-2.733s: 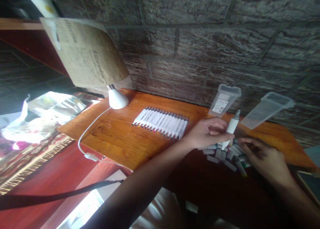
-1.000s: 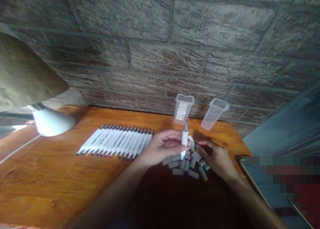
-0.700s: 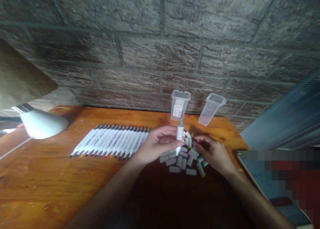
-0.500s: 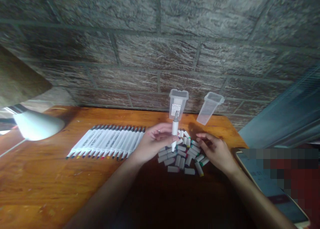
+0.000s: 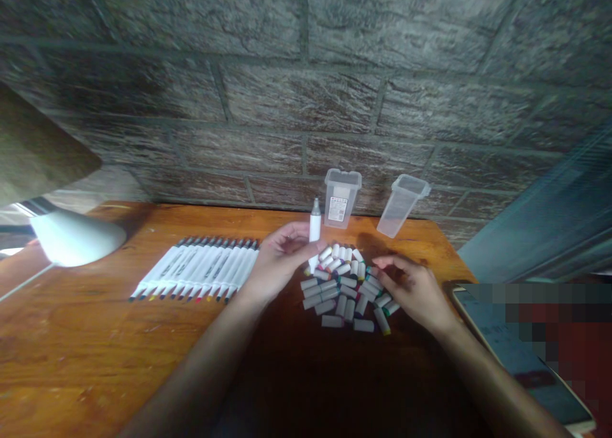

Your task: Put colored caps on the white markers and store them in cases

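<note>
My left hand (image 5: 282, 253) is closed round a white marker (image 5: 315, 229), held upright between thumb and fingers. The marker's grey tip points up, with no cap on that end. To its right and below lies a loose heap of marker caps (image 5: 349, 291), pale with coloured ends. My right hand (image 5: 408, 285) hovers at the heap's right edge, palm down and fingers curved. A gap shows between its thumb and index finger, and nothing is visible in it. Left of my left hand, a row of uncapped white markers (image 5: 191, 269) lies side by side, partly hidden by that hand.
Two clear plastic boxes, one upright with a label (image 5: 342, 199) and one leaning (image 5: 402, 205), stand at the brick wall (image 5: 258, 94). A lamp (image 5: 76, 237) is at the left of the wooden table (image 5: 71, 355). A tablet-like device (image 5: 521, 361) lies at the right.
My left hand has moved left with the marker, away from above the caps and over the right end of the marker row. My right hand has barely shifted.
</note>
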Motion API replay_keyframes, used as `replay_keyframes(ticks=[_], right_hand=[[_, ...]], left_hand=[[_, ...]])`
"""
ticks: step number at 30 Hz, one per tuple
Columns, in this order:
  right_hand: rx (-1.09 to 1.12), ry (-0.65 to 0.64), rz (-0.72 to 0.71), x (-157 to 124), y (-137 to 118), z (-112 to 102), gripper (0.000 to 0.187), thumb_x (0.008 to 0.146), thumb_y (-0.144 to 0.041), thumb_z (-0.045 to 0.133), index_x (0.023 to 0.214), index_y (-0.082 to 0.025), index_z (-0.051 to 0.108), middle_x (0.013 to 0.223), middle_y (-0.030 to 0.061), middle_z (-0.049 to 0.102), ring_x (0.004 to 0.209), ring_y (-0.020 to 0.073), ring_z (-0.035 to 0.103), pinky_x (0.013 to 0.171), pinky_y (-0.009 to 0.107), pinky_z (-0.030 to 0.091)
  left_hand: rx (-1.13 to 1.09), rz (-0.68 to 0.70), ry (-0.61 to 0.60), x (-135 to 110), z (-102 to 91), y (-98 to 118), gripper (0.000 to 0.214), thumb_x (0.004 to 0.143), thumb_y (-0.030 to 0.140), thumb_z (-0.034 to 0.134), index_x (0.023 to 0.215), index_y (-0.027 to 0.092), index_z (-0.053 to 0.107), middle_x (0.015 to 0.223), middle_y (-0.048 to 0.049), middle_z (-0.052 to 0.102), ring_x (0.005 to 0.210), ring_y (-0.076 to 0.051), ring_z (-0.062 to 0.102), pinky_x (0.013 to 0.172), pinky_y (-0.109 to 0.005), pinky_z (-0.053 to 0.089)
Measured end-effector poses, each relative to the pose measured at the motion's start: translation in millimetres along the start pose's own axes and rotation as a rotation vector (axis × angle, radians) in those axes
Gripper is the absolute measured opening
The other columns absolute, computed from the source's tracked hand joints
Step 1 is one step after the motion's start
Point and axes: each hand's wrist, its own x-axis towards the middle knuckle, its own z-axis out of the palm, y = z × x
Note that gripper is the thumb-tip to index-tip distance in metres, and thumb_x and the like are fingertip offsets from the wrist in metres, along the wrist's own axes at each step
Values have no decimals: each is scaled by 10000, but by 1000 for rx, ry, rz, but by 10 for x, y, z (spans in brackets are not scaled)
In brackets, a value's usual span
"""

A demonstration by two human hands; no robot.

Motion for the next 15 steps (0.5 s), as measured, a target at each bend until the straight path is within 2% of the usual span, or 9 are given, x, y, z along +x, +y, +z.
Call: replay_keyframes(ticks=[4, 10, 15], right_hand=[[50, -138, -69, -40, -90, 5, 209, 918, -352, 594, 984, -230, 751, 934, 34, 768, 806, 189, 722, 720, 287, 553], [55, -142, -146, -48, -149, 48, 181, 919, -317, 606, 998, -239, 749, 935, 38, 754, 819, 180, 709, 760, 290, 538], [55, -105, -182, -33, -166, 78, 179, 916, -321, 621, 1014, -238, 746, 957, 43, 753, 854, 186, 704, 770, 293, 531]], left_hand=[[-7, 10, -46, -4, 16, -33, 245, 710, 243, 858, 909, 170, 736, 905, -23, 781, 829, -148, 716, 822, -269, 558], [3, 5, -19, 0, -8, -47, 283, 722, 280, 852, 956, 161, 745, 882, -36, 781, 817, -163, 718, 807, -279, 563], [29, 20, -27, 5, -21, -42, 269, 752, 275, 829, 985, 165, 753, 953, -51, 786, 876, -175, 725, 854, -285, 558]])
